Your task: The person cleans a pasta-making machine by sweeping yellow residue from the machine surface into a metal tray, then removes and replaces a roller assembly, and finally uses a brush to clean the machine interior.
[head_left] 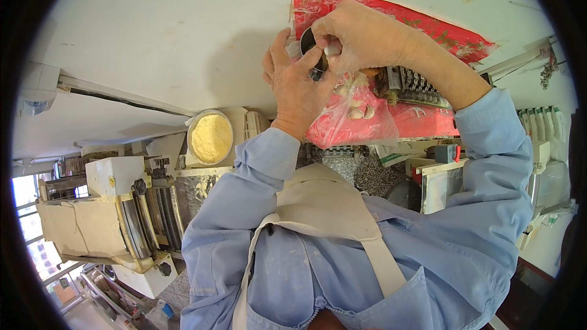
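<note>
My left hand [298, 85] is curled around a small dark-lined cup [306, 42], its thumb near the rim. Over the cup's mouth, my right hand [362, 39] pinches a small white piece [333, 49]; whether it is a peeled garlic clove or a handle cannot be told. Both hands meet at the cup and hide much of its inside. Just below them, a clear plastic bag [330, 123] lies with several garlic cloves [357, 112] in or on it. Under all this is a red plastic sheet [431, 121] with pale dust on it.
A toothed metal cutter part [419, 86] rests on the sheet beneath my right forearm. At left stand a bowl of yellow flour-like crumbs [212, 136] and a roller machine [133, 224]. A white wall [183, 23] rises behind the hands. A grey box with a red lever [447, 153] is at right.
</note>
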`<action>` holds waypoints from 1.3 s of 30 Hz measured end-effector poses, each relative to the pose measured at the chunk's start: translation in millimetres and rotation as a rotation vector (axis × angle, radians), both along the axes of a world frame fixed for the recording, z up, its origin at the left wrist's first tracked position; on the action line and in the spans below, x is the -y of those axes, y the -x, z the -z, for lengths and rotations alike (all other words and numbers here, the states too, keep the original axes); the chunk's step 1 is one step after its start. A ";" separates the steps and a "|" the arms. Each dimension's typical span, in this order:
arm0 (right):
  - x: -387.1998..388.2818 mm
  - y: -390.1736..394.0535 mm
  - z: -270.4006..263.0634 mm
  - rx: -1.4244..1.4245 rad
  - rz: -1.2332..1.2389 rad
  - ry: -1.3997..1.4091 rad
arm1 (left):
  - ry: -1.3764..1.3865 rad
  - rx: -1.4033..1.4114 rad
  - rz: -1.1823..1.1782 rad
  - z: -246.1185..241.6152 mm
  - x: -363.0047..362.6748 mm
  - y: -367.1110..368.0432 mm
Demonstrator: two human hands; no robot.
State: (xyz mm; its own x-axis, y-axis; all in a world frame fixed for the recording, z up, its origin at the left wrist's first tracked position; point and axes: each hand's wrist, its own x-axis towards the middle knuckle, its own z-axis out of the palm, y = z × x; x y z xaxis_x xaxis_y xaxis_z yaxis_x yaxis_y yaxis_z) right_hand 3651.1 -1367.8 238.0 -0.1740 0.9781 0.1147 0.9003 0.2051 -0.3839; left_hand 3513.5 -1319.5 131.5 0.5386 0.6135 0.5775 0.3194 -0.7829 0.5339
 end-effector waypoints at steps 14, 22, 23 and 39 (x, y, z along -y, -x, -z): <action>-0.4 -1.1 -14.6 -0.031 0.032 -0.122 | 0.091 0.103 0.073 -10.8 0.0 4.6; 14.7 -4.4 -61.8 -0.082 0.253 -0.073 | 0.744 0.468 0.025 -34.8 -29.7 49.6; 15.6 -4.2 -67.0 -0.078 0.266 -0.100 | 0.809 0.458 -0.017 -35.9 -28.8 53.9; 47.7 -32.2 -35.6 -0.300 0.602 -0.152 | 0.930 0.481 -0.051 -32.2 -39.5 81.9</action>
State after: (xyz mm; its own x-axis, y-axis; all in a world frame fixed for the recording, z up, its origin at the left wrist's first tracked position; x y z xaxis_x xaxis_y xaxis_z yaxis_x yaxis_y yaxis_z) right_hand 3683.2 -1415.5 273.7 0.4551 0.8639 0.2160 0.7333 -0.2260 -0.6412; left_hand 3431.6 -1280.0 163.6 0.3382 0.9410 0.0134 -0.0656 0.0093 0.9978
